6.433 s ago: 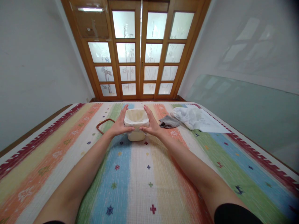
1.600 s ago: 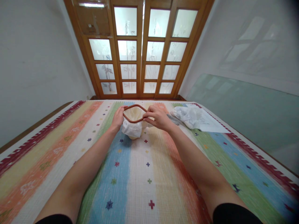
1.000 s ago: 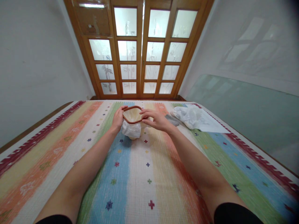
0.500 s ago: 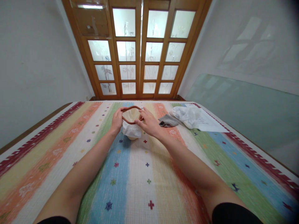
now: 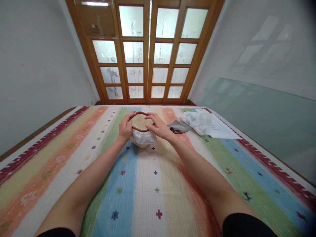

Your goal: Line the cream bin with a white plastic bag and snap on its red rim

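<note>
In the middle of the table stands a small cream bin (image 5: 141, 145), its lower part showing under a white plastic bag (image 5: 147, 138) folded out over the top. A brown ring (image 5: 140, 130) sits around the bin's mouth on top of the bag. My left hand (image 5: 126, 126) grips the ring's left side, thumb in front and fingers behind. From the right, my right hand (image 5: 159, 126) holds the opposite side, with its fingertips and thumb over the rim. The cream inside of the bin shows through the ring.
To the right lie a grey cloth (image 5: 178, 126), a crumpled white plastic bag (image 5: 196, 121) and a printed paper sheet (image 5: 222, 130). A striped tablecloth (image 5: 145, 197) covers the table. Wood-framed glass doors (image 5: 150, 72) stand beyond its far edge, with walls either side.
The ring, bag and bin have shifted slightly to the right with both hands. My left hand has closed more around the ring's left side, and my right fingers have moved along the rim.
</note>
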### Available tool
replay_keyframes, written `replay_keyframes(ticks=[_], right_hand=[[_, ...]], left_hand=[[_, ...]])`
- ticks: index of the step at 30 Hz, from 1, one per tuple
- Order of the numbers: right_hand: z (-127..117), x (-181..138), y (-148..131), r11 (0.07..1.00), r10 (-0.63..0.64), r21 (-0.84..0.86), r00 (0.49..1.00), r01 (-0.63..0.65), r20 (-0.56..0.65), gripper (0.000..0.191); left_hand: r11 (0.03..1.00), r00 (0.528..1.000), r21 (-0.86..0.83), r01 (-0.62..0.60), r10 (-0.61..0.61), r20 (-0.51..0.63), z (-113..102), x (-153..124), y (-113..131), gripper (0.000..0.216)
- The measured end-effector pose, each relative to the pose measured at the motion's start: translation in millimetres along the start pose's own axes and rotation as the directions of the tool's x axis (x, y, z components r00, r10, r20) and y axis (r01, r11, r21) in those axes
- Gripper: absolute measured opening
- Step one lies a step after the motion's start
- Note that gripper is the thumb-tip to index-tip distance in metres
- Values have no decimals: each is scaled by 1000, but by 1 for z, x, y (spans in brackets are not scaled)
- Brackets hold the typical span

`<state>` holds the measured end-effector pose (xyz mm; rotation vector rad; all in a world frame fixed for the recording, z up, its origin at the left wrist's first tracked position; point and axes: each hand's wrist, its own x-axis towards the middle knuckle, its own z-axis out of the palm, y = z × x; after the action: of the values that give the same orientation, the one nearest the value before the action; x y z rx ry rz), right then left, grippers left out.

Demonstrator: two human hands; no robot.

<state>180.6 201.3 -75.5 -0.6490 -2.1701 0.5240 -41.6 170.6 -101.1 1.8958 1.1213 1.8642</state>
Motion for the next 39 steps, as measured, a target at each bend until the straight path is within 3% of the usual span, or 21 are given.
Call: replay_keyframes(ticks=[6, 10, 15, 20, 23, 34, 39], right_hand=[[0, 1, 14, 993, -22, 112, 998, 28, -58, 30], [3, 1, 17, 952, 146, 285, 982, -108, -116, 28], [3, -1, 12, 883, 343, 377, 933, -280, -112, 27], [2, -1, 10, 849, 404, 427, 903, -311, -145, 25], [3, -1, 10, 833, 424, 454, 893, -317, -154, 25], [17, 6, 14, 809, 451, 486, 880, -330, -152, 27], [16, 7, 13, 798, 453, 507, 878, -324, -152, 25]], left_hand=[[981, 997, 181, -73, 77, -16, -3, -7, 5, 38], [964, 991, 236, -125, 133, -19, -4, -9, 10, 35], [999, 999, 32, 43, -43, -14, -3, 3, 19, 30], [973, 969, -184, 142, -98, 227, -2, 15, 17, 35], [959, 949, -223, 174, -102, 299, -2, 15, 12, 42], [938, 948, -243, 245, -180, 263, -3, 10, -9, 47], [948, 963, -245, 202, -147, 226, -1, 9, -12, 45]])
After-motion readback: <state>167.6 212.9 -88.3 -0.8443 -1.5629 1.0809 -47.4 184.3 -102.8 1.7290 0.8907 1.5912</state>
